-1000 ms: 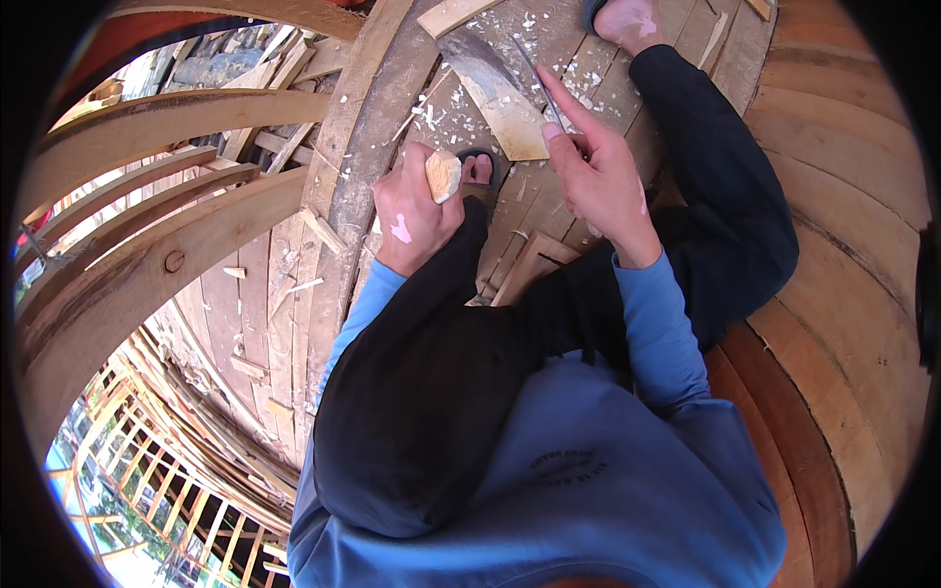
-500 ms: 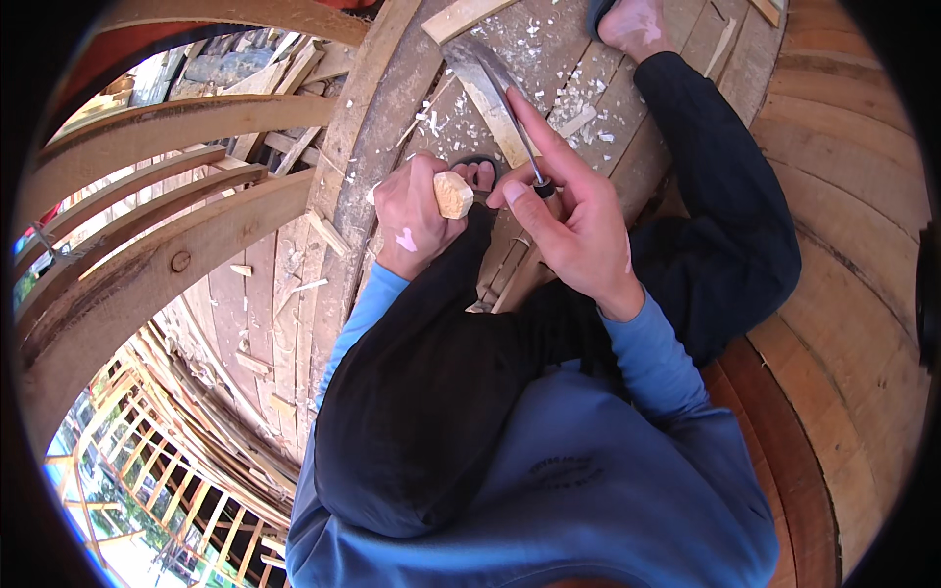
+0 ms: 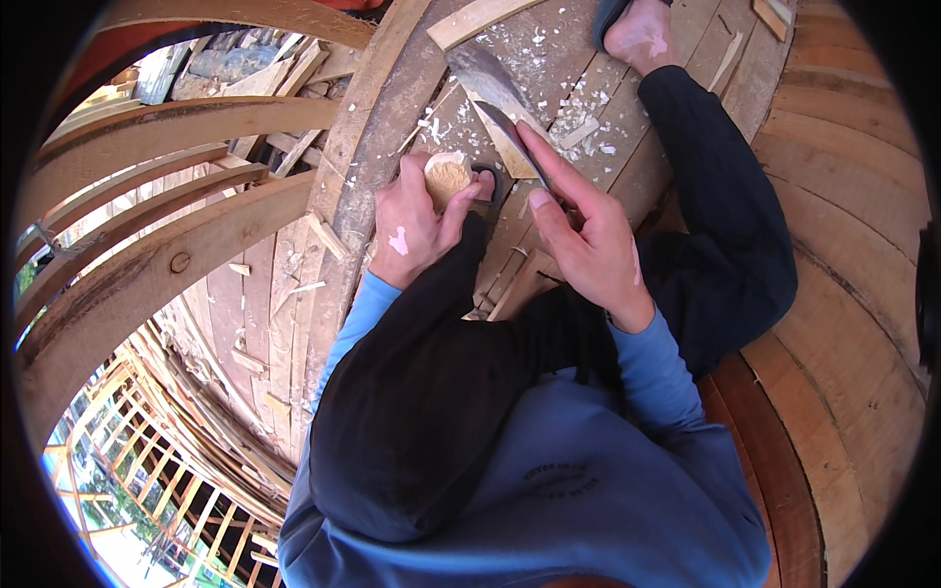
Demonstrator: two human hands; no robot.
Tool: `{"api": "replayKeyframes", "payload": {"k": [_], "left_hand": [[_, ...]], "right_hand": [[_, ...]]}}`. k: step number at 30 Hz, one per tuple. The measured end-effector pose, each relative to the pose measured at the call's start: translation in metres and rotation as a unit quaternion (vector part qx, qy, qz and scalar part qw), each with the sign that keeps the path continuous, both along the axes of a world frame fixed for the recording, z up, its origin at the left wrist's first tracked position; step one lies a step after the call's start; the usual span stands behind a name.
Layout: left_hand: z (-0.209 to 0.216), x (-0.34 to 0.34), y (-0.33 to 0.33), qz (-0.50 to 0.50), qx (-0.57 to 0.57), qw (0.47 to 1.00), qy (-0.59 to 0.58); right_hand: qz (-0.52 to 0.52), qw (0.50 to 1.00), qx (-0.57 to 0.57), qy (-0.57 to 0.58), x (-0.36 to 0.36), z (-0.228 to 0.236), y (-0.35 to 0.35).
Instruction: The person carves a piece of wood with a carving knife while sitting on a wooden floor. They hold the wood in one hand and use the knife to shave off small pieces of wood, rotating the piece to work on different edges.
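Observation:
My left hand (image 3: 410, 223) grips a pale wooden peg (image 3: 449, 176), its rough cut end turned toward me. To its right, my right hand (image 3: 598, 250) is closed round the handle of a knife (image 3: 521, 145); the handle is mostly hidden in the palm. The index finger lies stretched along the blade, whose tip points up and left. Blade and wooden peg are apart. Beyond the knife, a broad grey flat piece (image 3: 482, 76), perhaps metal, lies on the planks by a pale wood strip (image 3: 508, 149). My hands are above my bent black-trousered leg.
White shavings (image 3: 578, 103) litter the plank floor (image 3: 627, 127) around my sandalled feet. Curved wooden ribs (image 3: 186, 260) rise at the left, and a curved plank wall (image 3: 843, 186) stands at the right. A light board (image 3: 480, 22) lies at the far side, with offcuts (image 3: 327, 235) near the ribs.
The wooden peg has tipped so that its cut end faces up more. My right hand has turned the knife, showing more of the blade's flat side, and moved slightly down and right.

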State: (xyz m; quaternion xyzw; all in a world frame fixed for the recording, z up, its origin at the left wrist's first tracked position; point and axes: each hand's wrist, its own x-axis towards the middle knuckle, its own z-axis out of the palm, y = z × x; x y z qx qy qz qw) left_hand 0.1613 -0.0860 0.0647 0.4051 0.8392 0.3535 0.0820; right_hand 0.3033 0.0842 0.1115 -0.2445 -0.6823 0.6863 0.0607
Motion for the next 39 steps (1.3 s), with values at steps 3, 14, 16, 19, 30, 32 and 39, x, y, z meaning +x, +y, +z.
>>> {"api": "replayKeyframes", "payload": {"k": [3, 14, 16, 19, 30, 32, 39], "left_hand": [[0.002, 0.001, -0.001, 0.007, 0.001, 1.000, 0.018], [0.009, -0.003, -0.002, 0.007, -0.028, 1.000, 0.011], [0.006, -0.003, -0.002, 0.007, -0.029, 1.000, 0.002], [0.008, -0.002, -0.001, 0.022, -0.029, 0.999, -0.005], [0.004, -0.005, -0.002, 0.025, -0.051, 0.998, -0.030], [-0.004, -0.008, 0.000, 0.016, -0.088, 0.995, -0.037], [-0.057, -0.033, 0.022, -0.166, -0.210, 0.963, -0.002]], "right_hand": [[0.004, 0.999, 0.037, 0.031, 0.002, -0.004, 0.002], [0.081, 0.991, 0.111, -0.003, 0.007, -0.003, 0.011], [0.070, 0.991, 0.116, 0.012, 0.007, -0.003, 0.006], [0.069, 0.989, 0.129, 0.029, 0.008, -0.004, 0.002], [0.104, 0.983, 0.144, -0.046, 0.013, -0.008, -0.002], [0.085, 0.989, 0.100, -0.075, 0.016, -0.014, 0.003], [0.025, 0.963, -0.092, -0.253, 0.031, -0.049, 0.023]]}}
